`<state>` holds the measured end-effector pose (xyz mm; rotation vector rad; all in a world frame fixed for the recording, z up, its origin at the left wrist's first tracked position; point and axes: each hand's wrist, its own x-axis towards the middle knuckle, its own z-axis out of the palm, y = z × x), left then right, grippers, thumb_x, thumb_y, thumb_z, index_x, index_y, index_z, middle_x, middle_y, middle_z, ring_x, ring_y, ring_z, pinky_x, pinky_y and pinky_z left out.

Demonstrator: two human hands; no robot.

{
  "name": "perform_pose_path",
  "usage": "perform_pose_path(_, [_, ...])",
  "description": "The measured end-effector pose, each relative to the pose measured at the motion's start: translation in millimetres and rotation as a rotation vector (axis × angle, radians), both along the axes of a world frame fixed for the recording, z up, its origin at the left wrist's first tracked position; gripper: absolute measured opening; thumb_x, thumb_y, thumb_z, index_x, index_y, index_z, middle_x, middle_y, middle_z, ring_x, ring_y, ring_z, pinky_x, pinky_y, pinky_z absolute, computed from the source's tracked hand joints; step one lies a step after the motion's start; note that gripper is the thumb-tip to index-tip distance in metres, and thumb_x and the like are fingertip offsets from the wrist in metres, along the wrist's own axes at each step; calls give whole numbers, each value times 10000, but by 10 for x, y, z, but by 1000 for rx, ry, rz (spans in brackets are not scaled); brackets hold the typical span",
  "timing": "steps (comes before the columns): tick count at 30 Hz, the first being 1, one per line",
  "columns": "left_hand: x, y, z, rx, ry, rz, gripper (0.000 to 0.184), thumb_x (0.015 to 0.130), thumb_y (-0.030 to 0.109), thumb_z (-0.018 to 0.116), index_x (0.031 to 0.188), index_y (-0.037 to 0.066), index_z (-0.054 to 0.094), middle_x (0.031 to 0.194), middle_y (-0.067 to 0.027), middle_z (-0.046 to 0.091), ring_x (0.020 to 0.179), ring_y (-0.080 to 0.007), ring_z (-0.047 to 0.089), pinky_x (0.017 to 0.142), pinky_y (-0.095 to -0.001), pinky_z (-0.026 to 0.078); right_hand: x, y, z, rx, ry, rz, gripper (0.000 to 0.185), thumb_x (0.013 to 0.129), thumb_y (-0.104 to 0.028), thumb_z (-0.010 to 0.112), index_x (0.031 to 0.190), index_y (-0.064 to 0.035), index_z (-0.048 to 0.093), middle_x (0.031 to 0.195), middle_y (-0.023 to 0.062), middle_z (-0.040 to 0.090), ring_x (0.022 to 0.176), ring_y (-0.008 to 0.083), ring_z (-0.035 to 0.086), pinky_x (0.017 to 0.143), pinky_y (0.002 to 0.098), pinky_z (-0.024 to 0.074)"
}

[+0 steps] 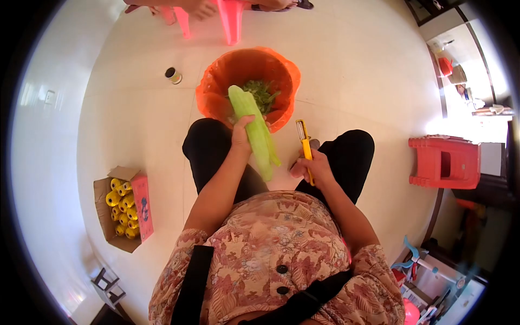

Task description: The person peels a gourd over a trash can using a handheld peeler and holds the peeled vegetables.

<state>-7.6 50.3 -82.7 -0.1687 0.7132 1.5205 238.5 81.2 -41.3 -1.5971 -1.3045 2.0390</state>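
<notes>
A long pale green vegetable, peeled over much of its length, is gripped around its middle by my left hand. Its upper end is over the near rim of an orange bin, and a strip of peel hangs from its lower right side. Green peelings lie inside the bin. My right hand is closed around the yellow handle of a peeler, whose blade end points up and away from me. The peeler and the vegetable are apart.
A small open can stands left of the bin. At the left is a cardboard box of yellow cans. Red stacked stools stand at right. Another person's hand and a pink stool are beyond the bin.
</notes>
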Motion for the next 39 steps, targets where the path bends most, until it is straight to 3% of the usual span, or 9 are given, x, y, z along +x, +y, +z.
perform_pose_path(3, [51, 1, 189, -26, 2, 44, 348, 748, 222, 585, 966, -47, 552, 793, -197, 597, 685, -307, 597, 665, -394, 509, 212, -92, 732, 84, -146, 157, 175, 785, -52, 625, 923, 0, 532, 544, 63, 515, 366, 122, 466, 333, 255, 370])
perform_pose_path(10, [35, -29, 151, 28, -39, 52, 427, 726, 196, 571, 1090, -14, 491, 934, -178, 565, 826, -324, 579, 736, -439, 504, 1227, -719, 1340, 346, -358, 36, 247, 827, -80, 560, 1066, -17, 550, 586, 24, 532, 444, 96, 508, 416, 234, 414])
perform_pose_path(12, [36, -23, 122, 39, -55, 36, 475, 711, 213, 575, 1128, 6, 481, 961, -179, 559, 860, -330, 575, 775, -449, 498, 1718, -963, 1163, 550, -608, 163, 202, 798, -66, 572, 987, -15, 521, 606, 135, 535, 490, 256, 545, 480, 357, 434])
perform_pose_path(18, [26, -53, 209, 40, -74, 26, 481, 712, 223, 574, 1126, -4, 481, 971, -183, 562, 866, -329, 572, 798, -450, 491, 1962, -1433, 1223, 679, -837, 66, 156, 787, -88, 590, 909, -15, 526, 607, 182, 522, 562, 362, 550, 525, 416, 420])
perform_pose_path(21, [24, -59, 199, 95, -83, 4, 486, 714, 227, 570, 1129, -10, 479, 986, -187, 561, 882, -332, 569, 810, -452, 488, 1598, -1040, 1260, 709, -737, -37, 138, 806, -116, 611, 803, -10, 523, 592, 171, 510, 527, 326, 545, 493, 381, 412])
perform_pose_path(24, [38, -59, 165, 81, -96, 1, 490, 717, 230, 563, 1134, -12, 477, 999, -190, 557, 896, -334, 564, 816, -454, 486, 1039, -425, 1300, 592, -431, -174, 140, 872, -173, 596, 845, -37, 586, 552, 0, 483, 463, 74, 474, 423, 249, 371])
perform_pose_path(30, [70, -81, 158, -4, -45, 1, 495, 724, 232, 547, 1144, -16, 468, 1006, -187, 551, 901, -334, 561, 800, -452, 489, 69, 898, 387, 298, 35, -202, 117, 868, -141, 603, 905, -33, 626, 573, -6, 484, 396, 49, 380, 348, 213, 295])
perform_pose_path(35, [11, -49, 146, 46, 4, -16, 497, 726, 238, 539, 1145, -20, 464, 1006, -180, 548, 902, -327, 563, 763, -440, 503, -527, 1665, -570, 248, -32, -272, 174, 791, -133, 610, 917, -15, 630, 597, 10, 504, 425, 74, 416, 346, 238, 296])
perform_pose_path(39, [127, -55, 320, 71, 40, 5, 506, 730, 235, 536, 1158, -24, 459, 1007, -178, 547, 904, -326, 566, 756, -437, 507, -728, 1763, -521, 270, -44, -328, 190, 822, -105, 606, 1005, -54, 609, 587, -6, 478, 418, 75, 387, 345, 235, 309])
